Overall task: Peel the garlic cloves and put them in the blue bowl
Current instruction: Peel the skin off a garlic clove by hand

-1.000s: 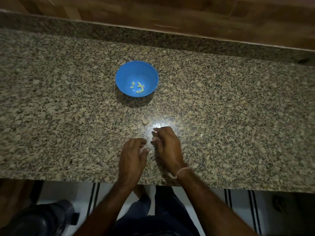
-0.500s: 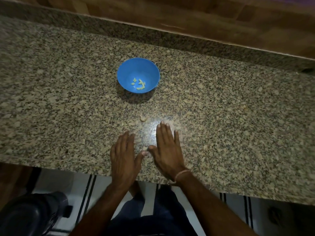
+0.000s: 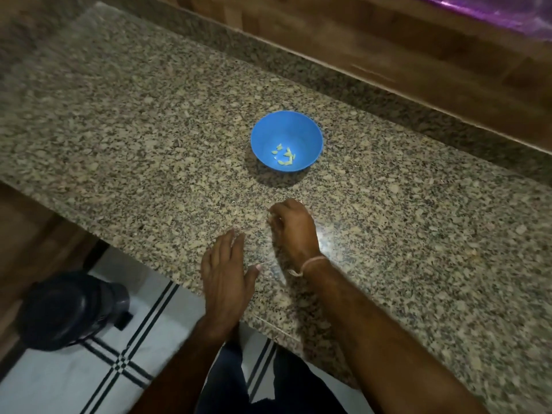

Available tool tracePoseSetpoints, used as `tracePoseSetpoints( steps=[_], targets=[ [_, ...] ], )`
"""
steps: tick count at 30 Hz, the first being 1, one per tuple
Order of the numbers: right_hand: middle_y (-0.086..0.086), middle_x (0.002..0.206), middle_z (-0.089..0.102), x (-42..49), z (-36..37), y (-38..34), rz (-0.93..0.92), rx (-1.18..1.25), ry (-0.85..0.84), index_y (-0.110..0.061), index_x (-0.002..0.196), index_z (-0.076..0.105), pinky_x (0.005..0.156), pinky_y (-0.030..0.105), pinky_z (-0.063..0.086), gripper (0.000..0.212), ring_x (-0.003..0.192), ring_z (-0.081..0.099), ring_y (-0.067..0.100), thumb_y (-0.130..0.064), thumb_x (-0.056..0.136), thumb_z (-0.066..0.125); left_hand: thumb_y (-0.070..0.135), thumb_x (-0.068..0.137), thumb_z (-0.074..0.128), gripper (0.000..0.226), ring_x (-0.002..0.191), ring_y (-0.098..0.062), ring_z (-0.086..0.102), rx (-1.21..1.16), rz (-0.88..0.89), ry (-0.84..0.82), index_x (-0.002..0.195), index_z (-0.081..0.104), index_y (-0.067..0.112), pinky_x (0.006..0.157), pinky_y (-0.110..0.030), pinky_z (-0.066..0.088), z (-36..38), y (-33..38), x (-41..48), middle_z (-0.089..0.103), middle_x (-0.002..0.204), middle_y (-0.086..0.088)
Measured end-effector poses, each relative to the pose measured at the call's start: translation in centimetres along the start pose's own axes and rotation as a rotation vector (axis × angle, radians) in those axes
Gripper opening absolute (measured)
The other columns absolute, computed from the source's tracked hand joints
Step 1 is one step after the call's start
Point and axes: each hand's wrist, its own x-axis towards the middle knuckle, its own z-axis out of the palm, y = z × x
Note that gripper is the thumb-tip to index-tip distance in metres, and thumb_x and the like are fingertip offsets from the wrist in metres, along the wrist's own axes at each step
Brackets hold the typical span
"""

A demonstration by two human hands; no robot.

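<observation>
Bin (image 3: 68, 309), one, dark, on tiled floor (image 3: 53, 386) left of granite counter (image 3: 143, 138). Left hand (image 3: 224, 270) flat at counter edge, fingers straight. Blue bowl (image 3: 265, 135), one, beyond hands; about six peeled garlic cloves (image 3: 283, 162) inside. Right hand (image 3: 294, 228) just before bowl, fingers curled down; contents cannot tell.

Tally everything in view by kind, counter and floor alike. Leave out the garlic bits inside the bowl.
blue bowl: 1
hands: 2 (left hand, right hand)
wrist thread, on the right wrist: 1
dark container on the floor: 1
Total: 5
</observation>
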Motion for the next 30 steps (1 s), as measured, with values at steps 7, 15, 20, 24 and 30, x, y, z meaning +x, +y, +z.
tracePoseSetpoints(
  steps=[7, 15, 20, 24, 30],
  targets=[
    [-0.003, 0.106, 0.062, -2.8, -3.9, 4.0, 0.150, 0.087, 0.202, -0.016, 0.108, 0.069, 0.086, 0.028, 0.049, 0.009, 0.100, 0.059, 0.017, -0.021, 0.104, 0.063, 0.037, 0.096, 0.070, 0.068, 0.153, -0.027, 0.028, -0.009, -0.042, 0.044, 0.154, 0.044, 0.013, 0.122, -0.048, 0.016, 0.8, 0.9, -0.2, 0.033, 0.167, -0.007],
    [0.003, 0.171, 0.023, -9.4, -4.5, 4.0, 0.071, -0.056, -0.083, -0.017, 0.164, 0.027, 0.127, 0.041, 0.028, 0.061, 0.156, 0.022, 0.016, -0.047, 0.113, 0.040, 0.047, 0.101, 0.060, 0.071, 0.156, -0.029, 0.023, -0.043, -0.085, 0.048, 0.158, 0.036, 0.013, 0.125, -0.055, 0.015, 0.5, 0.2, -1.0, 0.026, 0.170, -0.008],
    [0.011, 0.175, -0.018, -9.1, -0.9, 4.0, -0.045, -0.345, -0.278, -0.009, 0.167, -0.010, 0.132, 0.047, -0.005, 0.084, 0.161, -0.021, 0.023, -0.064, 0.110, 0.018, 0.066, 0.102, 0.035, 0.084, 0.161, -0.025, 0.007, 0.054, -0.125, 0.034, 0.165, 0.020, 0.013, 0.127, -0.055, 0.004, 1.1, -1.3, -2.5, 0.014, 0.174, -0.007],
    [0.013, 0.176, -0.010, -4.0, 1.0, 2.8, -0.229, -0.370, -0.334, -0.007, 0.168, -0.002, 0.132, 0.048, -0.004, 0.084, 0.162, -0.015, 0.024, -0.063, 0.110, 0.025, 0.070, 0.101, 0.026, 0.085, 0.162, -0.020, -0.001, 0.033, -0.098, 0.011, 0.167, 0.015, 0.016, 0.128, -0.049, -0.001, 1.0, -1.9, -2.5, 0.007, 0.174, -0.002],
    [0.003, 0.176, -0.015, -7.0, -1.2, 2.3, -0.414, -0.248, -0.458, -0.017, 0.168, -0.006, 0.133, 0.051, 0.000, 0.077, 0.162, -0.016, 0.016, -0.053, 0.111, 0.030, 0.070, 0.102, 0.019, 0.084, 0.162, -0.020, 0.002, 0.017, -0.065, 0.021, 0.166, 0.019, 0.016, 0.129, -0.048, 0.001, 0.8, -2.4, -2.8, 0.008, 0.174, -0.002]
  ],
)
